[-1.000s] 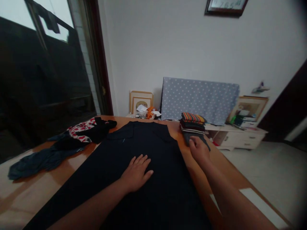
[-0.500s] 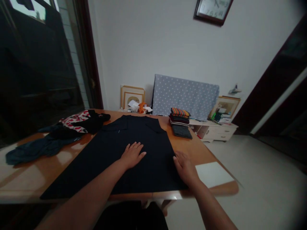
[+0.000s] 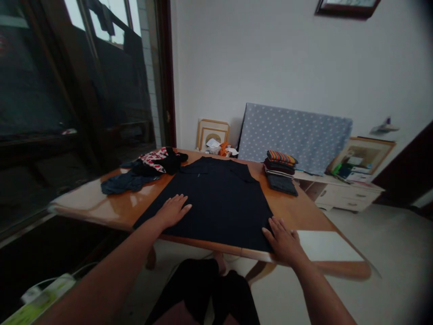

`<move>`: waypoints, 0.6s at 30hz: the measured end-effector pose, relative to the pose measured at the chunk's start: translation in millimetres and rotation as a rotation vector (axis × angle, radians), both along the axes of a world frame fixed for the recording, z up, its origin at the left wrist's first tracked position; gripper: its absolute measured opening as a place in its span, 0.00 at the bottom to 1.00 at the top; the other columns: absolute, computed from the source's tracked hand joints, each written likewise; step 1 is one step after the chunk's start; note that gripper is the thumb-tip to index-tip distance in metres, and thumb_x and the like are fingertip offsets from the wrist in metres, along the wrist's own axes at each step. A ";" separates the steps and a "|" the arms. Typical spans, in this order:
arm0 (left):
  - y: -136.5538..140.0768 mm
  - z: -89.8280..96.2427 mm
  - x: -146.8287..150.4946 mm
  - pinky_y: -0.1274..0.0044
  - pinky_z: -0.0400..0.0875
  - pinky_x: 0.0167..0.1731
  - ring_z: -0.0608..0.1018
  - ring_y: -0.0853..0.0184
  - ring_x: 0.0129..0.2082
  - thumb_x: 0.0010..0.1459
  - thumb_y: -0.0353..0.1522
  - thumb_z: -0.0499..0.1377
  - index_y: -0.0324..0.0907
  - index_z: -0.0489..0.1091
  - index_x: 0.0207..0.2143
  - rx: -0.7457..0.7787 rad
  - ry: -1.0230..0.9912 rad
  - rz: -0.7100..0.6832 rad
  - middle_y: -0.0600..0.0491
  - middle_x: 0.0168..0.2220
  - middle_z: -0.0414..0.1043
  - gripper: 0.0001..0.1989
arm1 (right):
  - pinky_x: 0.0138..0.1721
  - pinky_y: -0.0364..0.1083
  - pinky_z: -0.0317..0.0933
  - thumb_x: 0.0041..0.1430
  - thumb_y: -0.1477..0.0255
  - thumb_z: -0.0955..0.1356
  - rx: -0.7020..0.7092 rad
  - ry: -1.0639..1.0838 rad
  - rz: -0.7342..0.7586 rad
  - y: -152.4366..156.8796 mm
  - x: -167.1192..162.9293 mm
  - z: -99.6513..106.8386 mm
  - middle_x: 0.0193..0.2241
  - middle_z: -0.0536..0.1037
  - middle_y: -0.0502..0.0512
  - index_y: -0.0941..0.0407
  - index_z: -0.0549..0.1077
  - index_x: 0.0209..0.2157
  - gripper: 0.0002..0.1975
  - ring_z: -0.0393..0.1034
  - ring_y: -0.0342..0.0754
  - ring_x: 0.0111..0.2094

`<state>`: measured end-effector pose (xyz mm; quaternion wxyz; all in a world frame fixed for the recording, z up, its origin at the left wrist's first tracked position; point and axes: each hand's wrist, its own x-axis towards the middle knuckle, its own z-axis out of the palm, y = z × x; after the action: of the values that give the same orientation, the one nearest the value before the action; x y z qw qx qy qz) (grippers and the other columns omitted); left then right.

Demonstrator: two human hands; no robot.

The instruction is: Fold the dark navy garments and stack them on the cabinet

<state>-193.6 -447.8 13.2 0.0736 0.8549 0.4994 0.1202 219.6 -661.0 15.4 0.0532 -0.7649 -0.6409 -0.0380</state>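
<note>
the left hand is now nearer one side of the dark shirt, the right hand at the other; both open, so it lies flat between.

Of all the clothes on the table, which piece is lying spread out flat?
The dark shirt under the left hand. The others lie in a loose heap to its left or a folded stack to its right.

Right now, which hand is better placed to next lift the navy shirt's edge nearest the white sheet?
Probably the right hand: it sits at that edge of the navy shirt, beside the white sheet. The left hand rests near the opposite edge.
</note>
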 end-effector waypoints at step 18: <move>-13.4 -8.7 -98.6 0.58 0.51 0.65 0.58 0.56 0.69 0.69 0.45 0.42 0.42 0.62 0.64 0.100 0.024 0.097 0.44 0.68 0.56 0.29 | 0.57 0.63 0.57 0.61 0.62 0.59 0.089 -0.010 -0.095 -7.8 12.2 -25.7 0.62 0.68 0.62 0.52 0.70 0.60 0.28 0.57 0.62 0.64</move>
<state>-292.2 -461.2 4.6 0.0186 0.8337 0.5343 0.1381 231.8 -668.7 -10.3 0.0820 -0.7913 -0.6016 -0.0728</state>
